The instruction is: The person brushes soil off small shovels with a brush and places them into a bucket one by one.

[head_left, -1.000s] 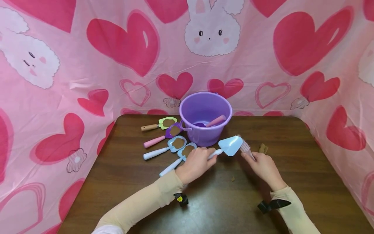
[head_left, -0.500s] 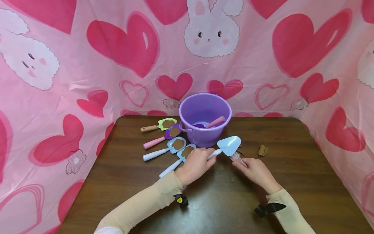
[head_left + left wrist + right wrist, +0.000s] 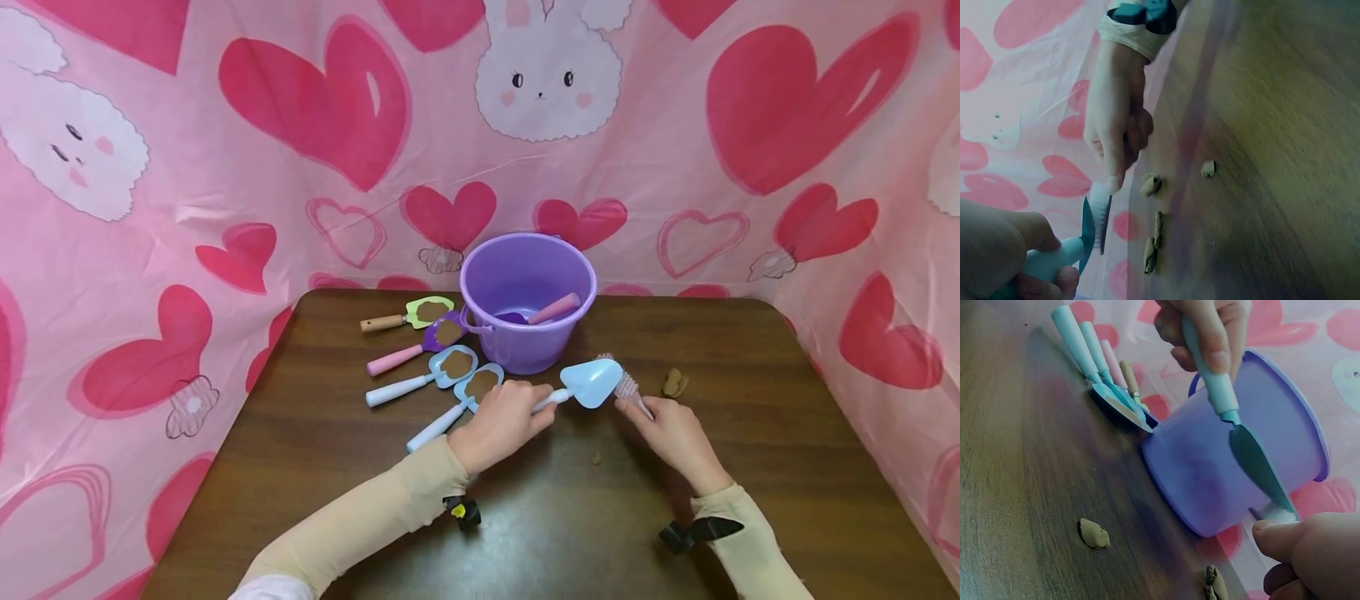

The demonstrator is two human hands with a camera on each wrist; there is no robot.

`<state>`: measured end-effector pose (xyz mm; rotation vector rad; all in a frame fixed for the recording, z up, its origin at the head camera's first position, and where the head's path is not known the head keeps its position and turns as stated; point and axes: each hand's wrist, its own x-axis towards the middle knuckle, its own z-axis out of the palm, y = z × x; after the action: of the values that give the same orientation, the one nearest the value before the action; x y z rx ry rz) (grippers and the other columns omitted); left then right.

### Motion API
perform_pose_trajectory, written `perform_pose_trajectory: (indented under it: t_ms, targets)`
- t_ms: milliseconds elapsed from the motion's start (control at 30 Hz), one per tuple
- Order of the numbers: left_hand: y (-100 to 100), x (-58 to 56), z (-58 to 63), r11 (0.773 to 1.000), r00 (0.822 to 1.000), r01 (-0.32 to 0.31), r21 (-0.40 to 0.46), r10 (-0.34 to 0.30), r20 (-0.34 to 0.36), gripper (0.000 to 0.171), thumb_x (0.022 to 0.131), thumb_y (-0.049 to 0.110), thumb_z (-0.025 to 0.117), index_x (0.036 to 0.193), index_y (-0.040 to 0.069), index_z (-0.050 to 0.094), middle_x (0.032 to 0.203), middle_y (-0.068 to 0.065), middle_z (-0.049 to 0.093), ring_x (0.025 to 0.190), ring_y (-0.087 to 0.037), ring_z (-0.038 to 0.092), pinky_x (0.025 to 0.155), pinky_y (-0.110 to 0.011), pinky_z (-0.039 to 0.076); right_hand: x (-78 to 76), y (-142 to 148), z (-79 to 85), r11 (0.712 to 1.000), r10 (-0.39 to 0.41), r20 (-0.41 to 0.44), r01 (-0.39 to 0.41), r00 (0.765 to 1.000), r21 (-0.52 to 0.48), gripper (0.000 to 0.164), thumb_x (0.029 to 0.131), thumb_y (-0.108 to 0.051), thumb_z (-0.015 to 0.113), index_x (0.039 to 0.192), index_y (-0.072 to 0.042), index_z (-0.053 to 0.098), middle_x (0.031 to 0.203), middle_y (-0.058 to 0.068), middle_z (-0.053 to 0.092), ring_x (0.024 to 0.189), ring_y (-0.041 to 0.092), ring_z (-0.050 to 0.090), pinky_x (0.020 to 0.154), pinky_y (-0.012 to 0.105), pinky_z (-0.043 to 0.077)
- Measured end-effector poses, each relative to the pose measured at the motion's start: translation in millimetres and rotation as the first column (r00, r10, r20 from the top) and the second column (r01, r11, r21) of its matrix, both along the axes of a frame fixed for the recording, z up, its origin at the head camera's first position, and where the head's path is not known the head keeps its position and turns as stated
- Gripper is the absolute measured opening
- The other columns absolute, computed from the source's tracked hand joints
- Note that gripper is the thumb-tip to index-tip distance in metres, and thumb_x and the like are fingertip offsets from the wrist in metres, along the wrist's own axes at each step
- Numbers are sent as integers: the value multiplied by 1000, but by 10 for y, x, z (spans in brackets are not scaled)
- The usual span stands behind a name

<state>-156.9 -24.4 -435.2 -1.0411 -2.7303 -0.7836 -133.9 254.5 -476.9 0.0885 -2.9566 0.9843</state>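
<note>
My left hand [image 3: 501,423] grips the white handle of a light blue trowel [image 3: 592,382], its blade tilted out to the right and raised over the table. The blade looks free of brown stuff on the side facing the head camera. In my right hand [image 3: 678,437], thumb and fingers pinch a small clear-handled brush [image 3: 628,388]. Part of the brush is hidden behind the blade in the head view. The left wrist view has the bristles of the brush [image 3: 1104,225] right at the far face of the trowel [image 3: 1087,234].
A purple bucket [image 3: 517,346] with a pink-handled trowel [image 3: 555,308] inside stands behind the hands. Several trowels lie left of it, including a green one [image 3: 411,313], with brown stuff on their blades. Brown clumps [image 3: 673,382] and a crumb [image 3: 596,458] lie on the table.
The right hand swept the brush down and left under the blade, then back up and right behind it. The left hand holds the trowel almost still, its blade tilting slightly.
</note>
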Motion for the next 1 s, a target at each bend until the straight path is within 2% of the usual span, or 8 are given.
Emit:
perform_pose_trajectory:
  t_ms: [167, 300, 567, 867, 1000]
  targets:
    - [8, 1, -10, 1000, 1000, -20, 18, 19, 20, 25, 100, 17, 66, 78, 15, 55, 65, 4, 43, 58, -13, 46, 51, -23, 35, 6, -68, -25, 998, 64, 17, -64, 998, -2, 41, 100, -40, 68, 71, -13, 58, 62, -4, 42, 60, 16, 44, 56, 32, 36]
    - [0, -7, -34, 1000, 999, -14, 12, 13, 29, 20, 100, 18, 66, 82, 15, 60, 66, 4, 45, 58, -12, 46, 52, -24, 36, 26, -126, -46, 994, 104, 45, -103, 994, -22, 40, 98, -41, 71, 70, -15, 58, 62, -6, 41, 59, 14, 44, 54, 30, 36]
    - [-60, -23, -58, 999, 999, 32, 18, -33, 41, 16, 100, 16, 67, 85, 14, 64, 64, 5, 45, 58, -11, 45, 54, -23, 36, 21, -14, -31, 1000, 23, 18, -23, 1000, -16, 43, 101, -42, 67, 71, -12, 56, 62, -3, 41, 59, 15, 41, 54, 30, 33]
    - [-84, 3, -19, 998, 997, -3, 57, -2, 81, 8, 100, 18, 68, 101, 12, 73, 72, 5, 60, 60, -8, 51, 55, -20, 41, 8, 63, -47, 999, 4, 10, -4, 1000, -42, 40, 102, -40, 66, 75, -11, 58, 64, -3, 42, 61, 16, 43, 56, 30, 35]
    - [-99, 20, 15, 997, 995, -13, 79, 5, 97, 11, 99, 17, 70, 105, 9, 75, 75, 4, 64, 59, -5, 52, 55, -18, 43, 41, 85, -35, 998, -11, 64, 15, 998, -68, 41, 103, -43, 64, 82, -8, 60, 62, -2, 47, 55, 17, 48, 53, 31, 40]
